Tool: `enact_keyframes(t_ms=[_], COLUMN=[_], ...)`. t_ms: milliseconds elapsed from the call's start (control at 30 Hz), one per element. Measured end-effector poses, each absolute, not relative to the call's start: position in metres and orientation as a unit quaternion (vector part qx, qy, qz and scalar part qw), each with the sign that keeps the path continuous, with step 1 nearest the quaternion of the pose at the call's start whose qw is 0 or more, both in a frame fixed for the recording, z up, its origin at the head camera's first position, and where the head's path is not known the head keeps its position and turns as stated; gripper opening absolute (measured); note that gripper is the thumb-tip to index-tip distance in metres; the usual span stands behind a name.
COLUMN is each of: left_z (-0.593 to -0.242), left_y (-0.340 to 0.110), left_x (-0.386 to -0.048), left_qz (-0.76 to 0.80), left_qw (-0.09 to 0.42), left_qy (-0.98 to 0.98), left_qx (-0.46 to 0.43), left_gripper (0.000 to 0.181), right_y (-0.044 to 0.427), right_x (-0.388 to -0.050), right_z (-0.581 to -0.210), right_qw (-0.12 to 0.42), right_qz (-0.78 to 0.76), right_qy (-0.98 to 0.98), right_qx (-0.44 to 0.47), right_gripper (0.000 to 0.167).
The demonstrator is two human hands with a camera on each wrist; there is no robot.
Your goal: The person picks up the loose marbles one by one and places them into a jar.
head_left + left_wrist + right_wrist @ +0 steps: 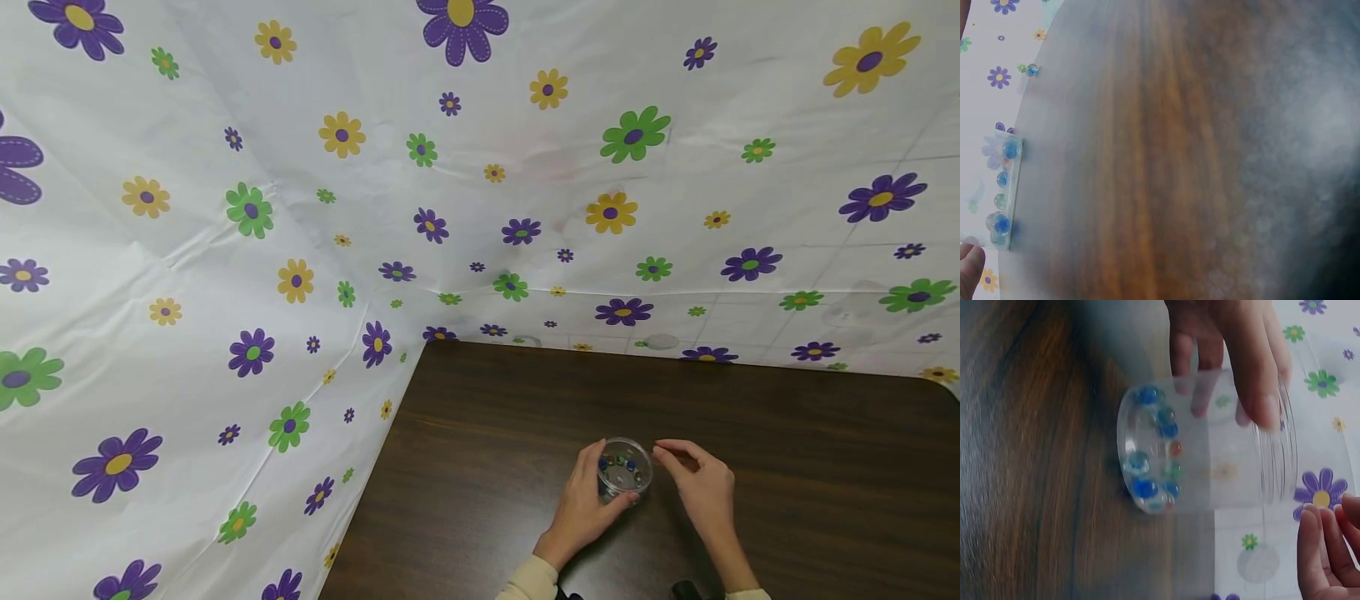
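Note:
A clear plastic jar holds several glass marbles, mostly blue and green with a little red, gathered at its bottom. My left hand grips the jar, thumb on the near side and fingers round the far side. To the jar's right, my right hand is beside the rim with thumb and fingertips close together. Whether something small sits between those fingertips cannot be seen. In the left wrist view a single marble shows apart from the jar; I cannot tell whether it rests on the table.
The dark wooden table extends around both hands. A white curtain printed with purple, yellow and green flowers hangs along the table's back and left edges. Dark objects show partly at the bottom edge of the head view.

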State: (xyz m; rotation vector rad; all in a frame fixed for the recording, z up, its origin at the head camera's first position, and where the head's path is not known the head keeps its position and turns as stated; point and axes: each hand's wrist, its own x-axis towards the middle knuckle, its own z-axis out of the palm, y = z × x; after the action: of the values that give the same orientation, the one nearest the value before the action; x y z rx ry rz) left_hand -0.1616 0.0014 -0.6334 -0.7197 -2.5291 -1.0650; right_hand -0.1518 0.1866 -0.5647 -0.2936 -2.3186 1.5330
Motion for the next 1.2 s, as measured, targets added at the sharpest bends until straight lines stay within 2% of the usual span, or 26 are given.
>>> enact_keyframes(t_ms=[800, 1200], left_z=[-0.634, -0.633], left_y=[0.001, 0.001], left_x=[-0.162, -0.161], left_qz=[-0.367, -0.369], left_qw=[0.149, 0.146], left_qy=[-0.885, -0.884], left_qx=[-0.245, -0.246], left_gripper=[0.085, 0.084], right_y=[0.233, 0.266], right_x=[-0.145, -0.140], right_z=[-0.573, -0.591], right_qw=[0.135, 0.149], right_qz=[0.507, 0.485], right_qy=[-0.825, -0.824], right_qx=[-0.210, -0.253], right_gripper=[0.024, 0.019])
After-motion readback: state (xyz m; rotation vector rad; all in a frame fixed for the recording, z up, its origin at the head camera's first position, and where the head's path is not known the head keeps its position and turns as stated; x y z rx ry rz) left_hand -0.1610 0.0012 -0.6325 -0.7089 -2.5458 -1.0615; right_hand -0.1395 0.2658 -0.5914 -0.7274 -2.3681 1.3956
